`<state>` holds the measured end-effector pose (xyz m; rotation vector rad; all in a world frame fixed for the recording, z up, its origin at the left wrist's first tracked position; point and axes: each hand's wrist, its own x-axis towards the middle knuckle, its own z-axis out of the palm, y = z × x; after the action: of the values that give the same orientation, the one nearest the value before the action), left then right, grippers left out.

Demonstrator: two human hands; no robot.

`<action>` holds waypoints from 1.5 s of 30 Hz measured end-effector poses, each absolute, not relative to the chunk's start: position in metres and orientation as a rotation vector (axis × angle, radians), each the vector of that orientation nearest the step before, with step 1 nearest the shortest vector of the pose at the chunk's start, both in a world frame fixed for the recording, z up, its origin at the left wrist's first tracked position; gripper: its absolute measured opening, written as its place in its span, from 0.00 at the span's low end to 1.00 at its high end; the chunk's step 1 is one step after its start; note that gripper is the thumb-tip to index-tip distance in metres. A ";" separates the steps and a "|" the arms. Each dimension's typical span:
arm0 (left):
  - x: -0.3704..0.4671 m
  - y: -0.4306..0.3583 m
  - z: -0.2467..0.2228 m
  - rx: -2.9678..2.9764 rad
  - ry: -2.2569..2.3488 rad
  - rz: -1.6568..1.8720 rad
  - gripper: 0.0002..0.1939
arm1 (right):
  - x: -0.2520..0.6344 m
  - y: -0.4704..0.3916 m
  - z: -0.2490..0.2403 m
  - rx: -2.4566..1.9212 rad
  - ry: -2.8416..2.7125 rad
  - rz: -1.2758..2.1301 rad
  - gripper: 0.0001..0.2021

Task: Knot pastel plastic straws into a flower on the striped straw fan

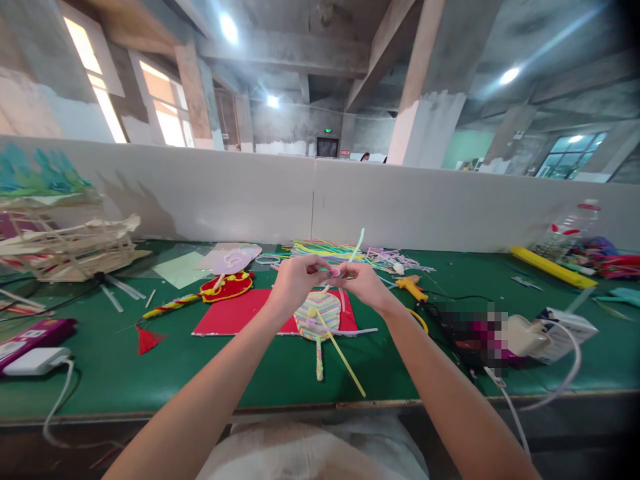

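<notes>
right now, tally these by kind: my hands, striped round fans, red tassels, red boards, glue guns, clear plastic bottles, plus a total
Hands: 2, left hand and right hand
Striped round fan: 1
Red tassel: 1
Red board: 1
Glue gun: 1
Clear plastic bottle: 1
Total: 7

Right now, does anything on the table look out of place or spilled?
No spill shows. The colored strips look untidiest: they lie in a loose, crisscrossed heap near the white partition, ends straggling rightward over the green table.

Fan (325, 307) partly on board (240, 313), strips (325, 248) behind, glue gun (411, 288) right, bottle (573, 230) farther right, frame (75, 247) far left
</notes>
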<state>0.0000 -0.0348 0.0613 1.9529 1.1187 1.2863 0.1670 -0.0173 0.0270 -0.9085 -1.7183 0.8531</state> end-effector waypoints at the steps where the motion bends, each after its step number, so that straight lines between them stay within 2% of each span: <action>1: 0.000 -0.036 0.063 1.967 1.113 1.279 0.04 | 0.167 -0.019 0.028 -0.907 -1.709 0.865 0.09; 7: 0.000 -0.036 0.067 2.066 1.076 1.278 0.06 | 0.166 -0.024 0.028 -0.837 -1.622 1.084 0.10; 10: -0.003 -0.031 0.067 2.027 1.040 1.246 0.06 | 0.167 -0.026 0.031 -0.812 -1.656 0.949 0.10; 16: -0.009 -0.028 0.073 1.829 0.850 0.990 0.13 | 0.170 -0.031 0.035 -0.737 -1.737 0.687 0.08; 21: -0.011 -0.030 0.070 1.651 0.846 1.018 0.18 | 0.170 -0.031 0.037 -0.726 -1.694 0.603 0.09; 28: -0.013 -0.021 0.055 1.470 0.854 1.046 0.09 | 0.168 -0.031 0.034 -0.771 -1.674 0.557 0.09; 37: -0.003 -0.030 0.056 1.568 0.927 1.359 0.12 | 0.159 -0.033 0.029 -0.892 -1.568 0.504 0.09; 45: -0.003 -0.028 0.052 1.708 0.911 1.373 0.11 | 0.160 -0.036 0.031 -0.932 -1.616 0.438 0.12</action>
<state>-0.0030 -0.0283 0.0519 1.7076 0.9114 1.3726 0.1597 -0.0356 0.0313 -0.9323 -1.6162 0.4382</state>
